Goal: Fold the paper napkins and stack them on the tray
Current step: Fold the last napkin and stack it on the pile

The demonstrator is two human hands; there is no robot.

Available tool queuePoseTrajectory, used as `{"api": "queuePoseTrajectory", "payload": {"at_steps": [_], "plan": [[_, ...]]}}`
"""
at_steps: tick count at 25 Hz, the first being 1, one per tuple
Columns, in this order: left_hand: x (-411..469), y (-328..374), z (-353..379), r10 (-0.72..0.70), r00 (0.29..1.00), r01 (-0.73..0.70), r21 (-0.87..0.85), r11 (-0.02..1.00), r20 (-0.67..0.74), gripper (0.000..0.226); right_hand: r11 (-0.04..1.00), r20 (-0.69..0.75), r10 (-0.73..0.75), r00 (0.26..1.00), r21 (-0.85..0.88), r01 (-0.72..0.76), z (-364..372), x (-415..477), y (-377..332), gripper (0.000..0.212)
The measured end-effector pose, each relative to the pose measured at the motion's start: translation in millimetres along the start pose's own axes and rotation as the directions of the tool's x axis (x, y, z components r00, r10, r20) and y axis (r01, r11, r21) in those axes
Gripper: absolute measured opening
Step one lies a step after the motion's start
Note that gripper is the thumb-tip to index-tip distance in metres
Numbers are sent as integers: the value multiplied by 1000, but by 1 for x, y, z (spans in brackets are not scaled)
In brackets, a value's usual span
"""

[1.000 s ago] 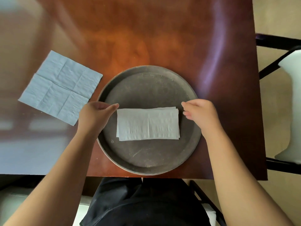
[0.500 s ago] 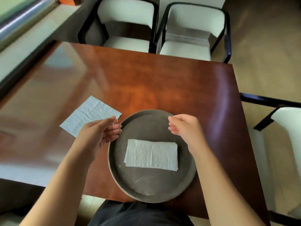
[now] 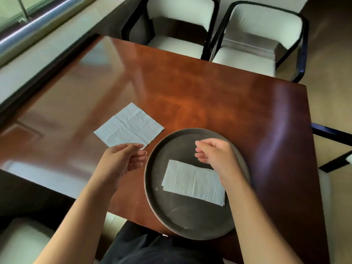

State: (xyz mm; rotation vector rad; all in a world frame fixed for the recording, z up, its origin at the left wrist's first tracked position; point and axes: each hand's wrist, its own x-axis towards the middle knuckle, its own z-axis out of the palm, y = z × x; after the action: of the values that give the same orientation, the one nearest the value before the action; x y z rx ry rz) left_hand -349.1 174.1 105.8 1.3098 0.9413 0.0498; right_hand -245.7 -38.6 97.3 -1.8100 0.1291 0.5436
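A round dark metal tray [image 3: 171, 216] lies on the wooden table near its front edge. On it rests a small stack of folded white napkins [image 3: 192, 182]. One unfolded white napkin [image 3: 129, 125] lies flat on the table to the left of the tray. My left hand [image 3: 122, 161] hovers between the tray and the flat napkin, fingers loosely apart, holding nothing. My right hand [image 3: 215, 155] is above the tray's far half, fingers curled loosely, empty, just beyond the folded stack.
The glossy brown table [image 3: 190, 96] has two white-cushioned black-framed chairs [image 3: 247, 46] at its far side and another chair [image 3: 335, 149] at the right. A ledge with a metal rail [image 3: 38, 21] runs along the left.
Both hands have lifted off the folded stack and moved away from it toward the far side. The camera has tilted up, bringing the far chairs into view.
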Motion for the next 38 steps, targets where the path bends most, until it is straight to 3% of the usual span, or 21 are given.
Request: {"api": "queuePoseTrajectory", "payload": {"at_steps": [6,15,18,20,23,28,32,38], "plan": [[48,-15,-45,-139,985,134,-52,990,-103,14,989,52,83,995,-127,-76,62,33,-3,10],[137,-7,-94,-278,933,257,-117,959,-231,6,973,95,167,981,-175,-149,156,101,-34,14],[161,-9,-103,-348,899,330,-110,938,-265,19,971,69,163,984,-185,-148,173,126,-40,12],[176,-14,-108,-417,876,392,-147,908,-241,41,961,40,147,988,-241,-133,184,144,-40,9],[187,-21,-112,-485,862,454,-200,868,-146,55,925,35,124,992,-367,-103,199,170,-36,32],[197,-28,-105,-483,855,456,-167,874,-192,13,818,66,114,991,-572,-56,220,198,-24,58],[202,-31,-97,-452,869,445,-83,892,-200,8,798,54,154,987,-595,-92,229,202,-20,43],[190,-16,-81,-339,936,325,-137,936,-94,11,905,110,207,972,-399,-147,203,187,-31,15]]}}
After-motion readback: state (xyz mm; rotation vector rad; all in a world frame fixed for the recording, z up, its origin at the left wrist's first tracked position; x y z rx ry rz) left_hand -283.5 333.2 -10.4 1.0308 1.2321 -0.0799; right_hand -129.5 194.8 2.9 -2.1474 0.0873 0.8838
